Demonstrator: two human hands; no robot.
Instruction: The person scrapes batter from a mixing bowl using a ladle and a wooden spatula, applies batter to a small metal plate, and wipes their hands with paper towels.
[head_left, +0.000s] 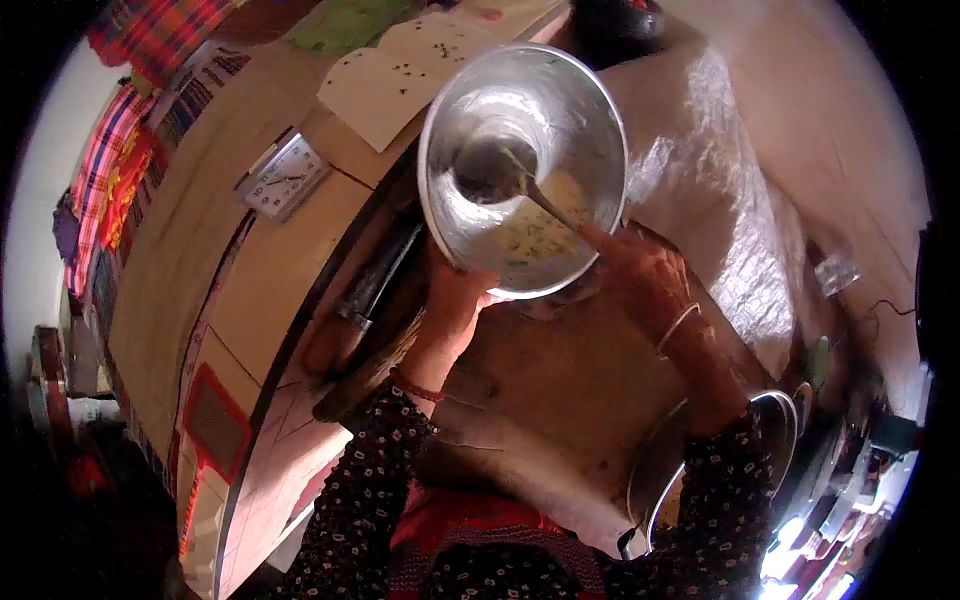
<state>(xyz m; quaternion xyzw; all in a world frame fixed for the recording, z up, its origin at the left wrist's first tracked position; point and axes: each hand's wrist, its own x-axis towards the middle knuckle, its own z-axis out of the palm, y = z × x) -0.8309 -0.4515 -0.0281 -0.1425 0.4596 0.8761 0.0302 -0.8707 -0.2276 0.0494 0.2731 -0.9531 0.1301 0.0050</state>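
A shiny metal bowl [520, 95] is tilted so that I look down into it. Yellowish-white mixture with green bits lies along its lower inner wall and bottom. My left hand [465, 285] grips the near rim at the lower left, thumb over the edge. From the right, my right hand [645, 275] is closed around the handle of a spoon [548, 205]. The spoon's far end reaches down into the bowl, touching or close to the mixture; its tip is hard to make out.
A small clock [290, 178] and a paper sheet [395, 85] with dark specks lie on the ledge at left. Clear plastic sheeting [740, 200] covers the right side. A dark round pot [620, 25] stands at the top, another metal pot [790, 415] by my right forearm.
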